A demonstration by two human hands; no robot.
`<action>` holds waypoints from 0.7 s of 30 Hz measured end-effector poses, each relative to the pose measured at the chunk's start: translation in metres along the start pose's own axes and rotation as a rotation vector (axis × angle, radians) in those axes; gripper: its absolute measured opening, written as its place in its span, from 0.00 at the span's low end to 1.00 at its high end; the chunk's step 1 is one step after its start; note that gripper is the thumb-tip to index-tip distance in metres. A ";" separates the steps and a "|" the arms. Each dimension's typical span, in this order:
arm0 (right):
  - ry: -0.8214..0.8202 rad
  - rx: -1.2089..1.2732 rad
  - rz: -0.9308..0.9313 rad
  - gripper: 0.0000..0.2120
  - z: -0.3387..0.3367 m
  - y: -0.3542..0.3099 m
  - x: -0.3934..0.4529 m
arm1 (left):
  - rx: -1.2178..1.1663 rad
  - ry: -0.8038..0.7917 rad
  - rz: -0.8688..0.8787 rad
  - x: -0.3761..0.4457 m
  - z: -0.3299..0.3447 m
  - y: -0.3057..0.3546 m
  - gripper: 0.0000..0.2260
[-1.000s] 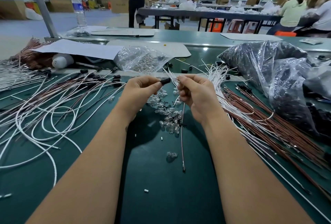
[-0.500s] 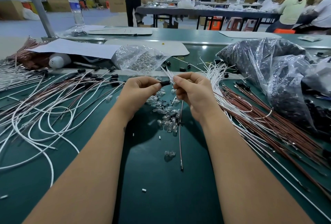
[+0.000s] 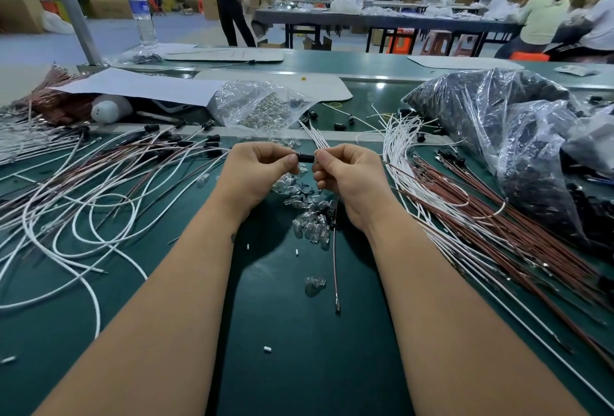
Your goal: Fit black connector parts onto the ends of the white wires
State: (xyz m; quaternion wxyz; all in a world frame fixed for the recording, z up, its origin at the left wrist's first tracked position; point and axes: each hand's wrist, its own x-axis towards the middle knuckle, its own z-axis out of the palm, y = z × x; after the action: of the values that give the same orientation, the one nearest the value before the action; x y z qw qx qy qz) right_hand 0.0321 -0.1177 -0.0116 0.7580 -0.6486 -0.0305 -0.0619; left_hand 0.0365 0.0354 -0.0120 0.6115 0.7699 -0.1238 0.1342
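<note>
Connector pinched between two hands

Fingertips of the left hand (image 3: 257,169) and the right hand (image 3: 349,173) met over the green table (image 3: 299,365), with a small black connector (image 3: 306,157) pinched between them, one end in each. Curled right fingers also held a fan of thin white wires (image 3: 314,135) pointing away and a brown wire (image 3: 335,256) trailing down. Both forearms reached forward. Clear glassy bulbs (image 3: 312,219) lay just below the hands.

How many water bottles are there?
1. The bottle stands far back on the left, beside the grey pole. Others could be hidden behind the boxes.
</note>
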 end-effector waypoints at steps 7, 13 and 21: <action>0.021 -0.026 -0.054 0.09 0.006 0.004 -0.003 | 0.026 -0.006 -0.040 0.000 0.003 -0.004 0.07; 0.002 -0.030 -0.078 0.09 0.008 0.005 -0.003 | -0.072 -0.028 -0.058 0.001 0.000 -0.006 0.06; -0.026 -0.074 -0.112 0.09 0.009 0.005 -0.005 | -0.081 -0.040 -0.052 0.002 0.000 -0.008 0.07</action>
State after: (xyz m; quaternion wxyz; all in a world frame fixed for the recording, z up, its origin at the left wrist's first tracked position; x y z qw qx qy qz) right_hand 0.0285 -0.1074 -0.0161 0.7282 -0.6743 -0.0742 -0.0971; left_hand 0.0416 0.0374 -0.0183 0.6428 0.7501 -0.1210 0.0977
